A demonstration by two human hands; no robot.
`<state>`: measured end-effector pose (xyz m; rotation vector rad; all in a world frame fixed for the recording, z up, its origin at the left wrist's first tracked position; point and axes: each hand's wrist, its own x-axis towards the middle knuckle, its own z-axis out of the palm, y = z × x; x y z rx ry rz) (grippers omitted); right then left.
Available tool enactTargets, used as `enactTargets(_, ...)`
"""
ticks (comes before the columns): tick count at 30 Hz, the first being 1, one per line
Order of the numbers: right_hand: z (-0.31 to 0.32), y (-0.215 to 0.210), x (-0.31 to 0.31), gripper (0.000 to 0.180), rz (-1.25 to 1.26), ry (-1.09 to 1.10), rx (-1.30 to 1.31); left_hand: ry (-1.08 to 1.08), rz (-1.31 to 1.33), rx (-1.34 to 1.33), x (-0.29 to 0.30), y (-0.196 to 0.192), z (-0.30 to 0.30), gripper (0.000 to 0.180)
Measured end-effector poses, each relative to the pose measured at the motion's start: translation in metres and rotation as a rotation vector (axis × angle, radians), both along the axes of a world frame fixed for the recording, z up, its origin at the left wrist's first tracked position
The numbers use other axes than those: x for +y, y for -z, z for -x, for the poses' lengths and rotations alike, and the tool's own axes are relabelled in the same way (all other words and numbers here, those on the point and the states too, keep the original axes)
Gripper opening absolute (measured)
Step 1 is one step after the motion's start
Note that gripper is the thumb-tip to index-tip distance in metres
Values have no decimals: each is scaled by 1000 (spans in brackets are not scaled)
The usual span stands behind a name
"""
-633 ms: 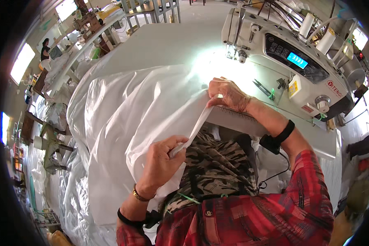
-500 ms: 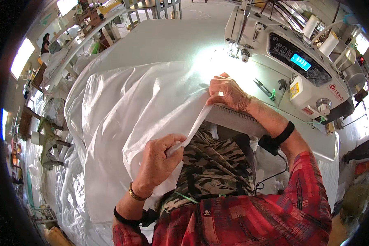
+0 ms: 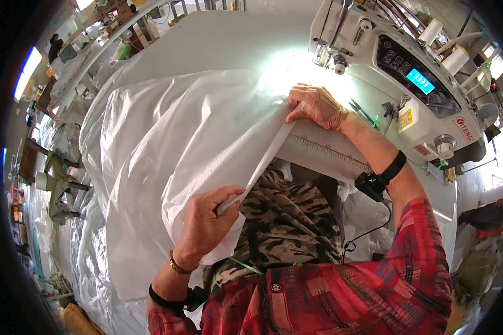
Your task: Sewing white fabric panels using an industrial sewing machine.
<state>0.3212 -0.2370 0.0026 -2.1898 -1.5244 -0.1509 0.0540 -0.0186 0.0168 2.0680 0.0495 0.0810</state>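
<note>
A large sheet of white fabric (image 3: 151,139) spreads over the table and hangs down toward my lap. My left hand (image 3: 209,218) pinches its folded edge near my lap, thumb and fingers closed on it. Farther up the same edge, my right hand (image 3: 318,106) grips the fabric just in front of the lit needle area. Between the two hands the edge runs taut as a narrow fold. The white sewing machine (image 3: 369,72) stands beyond and right of my right hand. Its needle and presser foot are lost in the lamp's glare.
Small thread snips (image 3: 361,113) lie on the table right of my right hand. A ruler scale (image 3: 330,148) runs along the table's near edge. Thread cones (image 3: 455,60) stand behind the machine. At far left, a person (image 3: 55,49) is among cluttered work tables.
My left hand has moved slightly left and down with the fabric edge, and the fold is stretched straighter. My right hand keeps its grip near the machine. The view has shifted a little.
</note>
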Motion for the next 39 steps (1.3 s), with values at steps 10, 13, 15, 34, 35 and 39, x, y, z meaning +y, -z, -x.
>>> enactTargets(10,-8,8,-4,35,12,103,31,95,-85,-132,-3,20,-1,25)
enactTargets(13,3,10,-4,35,-91,198,-82,266,-114,-196,-15,28,-4,29)
enactTargets(15,19,16,-4,40,53,475,-323,307,-186,-217,-20,32,-7,27)
enactTargets(34,53,16,-14,43,130,716,-111,360,-560,-374,-36,35,-44,10)
enactTargets(35,51,16,-14,44,104,712,-92,366,-608,-350,-38,34,-50,9)
enactTargets(39,49,16,-15,47,49,706,-82,352,-646,-383,-46,26,-73,6)
